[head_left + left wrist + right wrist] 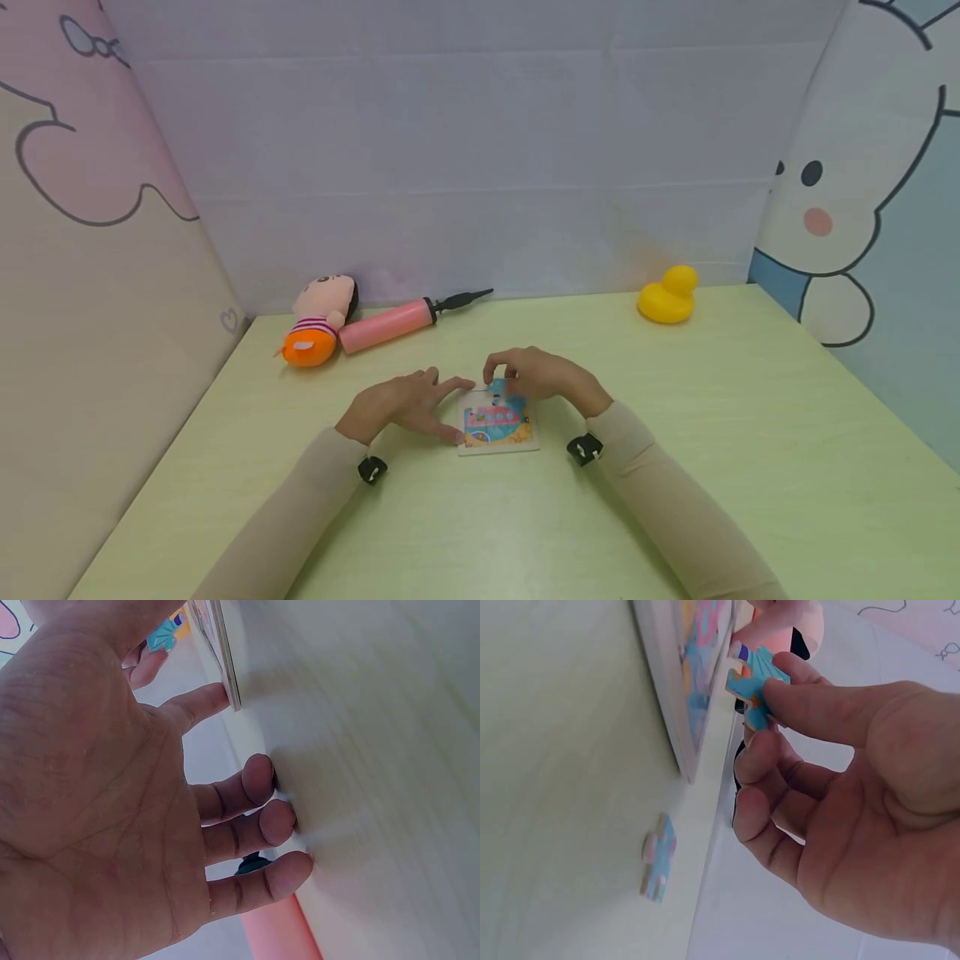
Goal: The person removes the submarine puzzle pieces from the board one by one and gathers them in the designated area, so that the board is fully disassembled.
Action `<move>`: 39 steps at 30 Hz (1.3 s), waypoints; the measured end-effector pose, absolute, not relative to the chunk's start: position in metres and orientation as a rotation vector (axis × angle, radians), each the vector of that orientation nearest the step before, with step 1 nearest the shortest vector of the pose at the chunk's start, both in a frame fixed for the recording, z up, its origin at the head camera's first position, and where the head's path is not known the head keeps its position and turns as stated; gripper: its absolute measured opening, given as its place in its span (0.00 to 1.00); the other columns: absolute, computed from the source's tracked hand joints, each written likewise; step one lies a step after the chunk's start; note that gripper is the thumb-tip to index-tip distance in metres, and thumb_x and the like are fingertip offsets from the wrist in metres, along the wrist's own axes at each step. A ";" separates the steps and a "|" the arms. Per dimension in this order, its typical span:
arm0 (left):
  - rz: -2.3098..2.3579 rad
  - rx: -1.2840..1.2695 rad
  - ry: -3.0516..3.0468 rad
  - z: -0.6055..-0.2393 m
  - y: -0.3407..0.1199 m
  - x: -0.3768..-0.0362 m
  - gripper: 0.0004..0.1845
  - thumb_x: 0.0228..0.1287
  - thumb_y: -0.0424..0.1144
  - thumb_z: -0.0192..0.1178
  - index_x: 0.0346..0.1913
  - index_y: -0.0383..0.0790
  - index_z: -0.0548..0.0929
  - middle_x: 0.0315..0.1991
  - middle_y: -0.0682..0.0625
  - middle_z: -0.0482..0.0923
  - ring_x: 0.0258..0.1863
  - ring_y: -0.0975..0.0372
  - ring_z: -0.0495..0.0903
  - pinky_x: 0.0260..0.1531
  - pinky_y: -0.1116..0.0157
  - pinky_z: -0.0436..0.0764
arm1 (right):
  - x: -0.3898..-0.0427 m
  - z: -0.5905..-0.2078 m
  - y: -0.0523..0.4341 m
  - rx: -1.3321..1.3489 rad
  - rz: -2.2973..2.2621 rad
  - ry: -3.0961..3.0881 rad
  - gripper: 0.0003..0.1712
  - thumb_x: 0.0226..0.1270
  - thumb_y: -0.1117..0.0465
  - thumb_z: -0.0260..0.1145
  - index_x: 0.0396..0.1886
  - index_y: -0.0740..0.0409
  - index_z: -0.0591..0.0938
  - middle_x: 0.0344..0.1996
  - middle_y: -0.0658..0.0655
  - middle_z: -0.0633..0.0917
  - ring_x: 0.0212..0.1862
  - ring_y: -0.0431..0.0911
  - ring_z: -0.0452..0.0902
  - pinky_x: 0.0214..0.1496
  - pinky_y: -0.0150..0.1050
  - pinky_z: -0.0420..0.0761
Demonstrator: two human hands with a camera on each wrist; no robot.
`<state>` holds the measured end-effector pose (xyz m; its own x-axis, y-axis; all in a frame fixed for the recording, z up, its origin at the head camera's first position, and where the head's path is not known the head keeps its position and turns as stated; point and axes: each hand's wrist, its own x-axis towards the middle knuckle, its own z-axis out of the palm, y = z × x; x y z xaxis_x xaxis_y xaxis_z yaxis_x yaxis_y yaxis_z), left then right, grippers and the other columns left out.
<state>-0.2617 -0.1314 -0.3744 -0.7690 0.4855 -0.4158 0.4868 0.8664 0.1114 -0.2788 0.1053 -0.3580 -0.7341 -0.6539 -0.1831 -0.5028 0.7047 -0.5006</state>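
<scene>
A small jigsaw puzzle in a pale frame (498, 452) lies on the table, showing a pink submarine-like picture. My left hand (407, 406) touches its left side, thumb at the near corner and index finger at the far one; the other fingers (259, 780) reach toward the tabletop. Over the puzzle's far edge, my right hand (542, 373) pinches a blue puzzle piece (754, 690) between thumb and index finger, tilted and raised above the frame. A second puzzle piece (660, 859), light blue with pink, lies on the table beside the frame; in the head view I cannot make it out.
Along the back left of the table lie a doll (313, 323) with orange bottoms and a pink hand pump (390, 325) with a black nozzle. A yellow rubber duck (669, 296) sits at the back right. Walls rise behind and on both sides.
</scene>
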 end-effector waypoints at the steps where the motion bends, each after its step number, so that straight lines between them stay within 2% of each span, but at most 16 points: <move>1: -0.007 0.715 2.600 -0.375 -0.131 -0.262 0.47 0.57 0.72 0.61 0.77 0.65 0.57 0.57 0.41 0.68 0.51 0.52 0.72 0.51 0.46 0.77 | -0.279 -0.357 0.108 -0.909 -0.606 2.561 0.14 0.73 0.71 0.58 0.49 0.49 0.80 0.43 0.57 0.82 0.38 0.47 0.75 0.37 0.37 0.74; 7: 0.012 0.720 2.606 -0.376 -0.131 -0.263 0.46 0.57 0.71 0.62 0.77 0.65 0.58 0.57 0.41 0.69 0.51 0.52 0.72 0.50 0.47 0.77 | -0.284 -0.351 0.121 -0.852 -0.624 2.533 0.13 0.73 0.69 0.60 0.49 0.49 0.80 0.45 0.58 0.82 0.38 0.49 0.77 0.35 0.39 0.77; 15: 0.040 0.720 2.610 -0.376 -0.131 -0.263 0.46 0.56 0.72 0.62 0.76 0.66 0.59 0.57 0.41 0.69 0.51 0.52 0.72 0.50 0.47 0.76 | -0.288 -0.345 0.140 -0.871 -0.605 2.525 0.11 0.72 0.69 0.61 0.49 0.51 0.80 0.46 0.58 0.82 0.41 0.50 0.77 0.43 0.41 0.78; 26: 0.045 0.724 2.607 -0.376 -0.131 -0.265 0.47 0.55 0.72 0.62 0.76 0.65 0.59 0.60 0.40 0.68 0.53 0.51 0.72 0.53 0.45 0.75 | -0.293 -0.339 0.162 -0.836 -0.634 2.504 0.12 0.72 0.69 0.61 0.51 0.53 0.78 0.48 0.61 0.81 0.44 0.51 0.76 0.44 0.42 0.77; 32: 0.055 0.735 2.605 -0.376 -0.132 -0.264 0.47 0.56 0.71 0.63 0.76 0.64 0.59 0.59 0.40 0.68 0.53 0.51 0.71 0.52 0.46 0.75 | -0.295 -0.339 0.171 -0.799 -0.705 2.456 0.11 0.71 0.71 0.60 0.49 0.56 0.77 0.44 0.61 0.81 0.39 0.50 0.74 0.40 0.40 0.74; 39: 0.063 0.749 2.604 -0.378 -0.133 -0.263 0.47 0.56 0.71 0.63 0.77 0.63 0.58 0.58 0.40 0.68 0.52 0.51 0.71 0.51 0.46 0.76 | -0.299 -0.343 0.184 -0.722 -0.765 2.423 0.09 0.71 0.71 0.58 0.48 0.57 0.77 0.37 0.59 0.81 0.35 0.55 0.72 0.35 0.38 0.69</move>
<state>-0.2630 -0.1326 -0.3776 -0.7625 0.5164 -0.3898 0.4971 0.8532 0.1580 -0.2988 0.1835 -0.3427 -0.7372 -0.6099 -0.2909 -0.3321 0.7020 -0.6300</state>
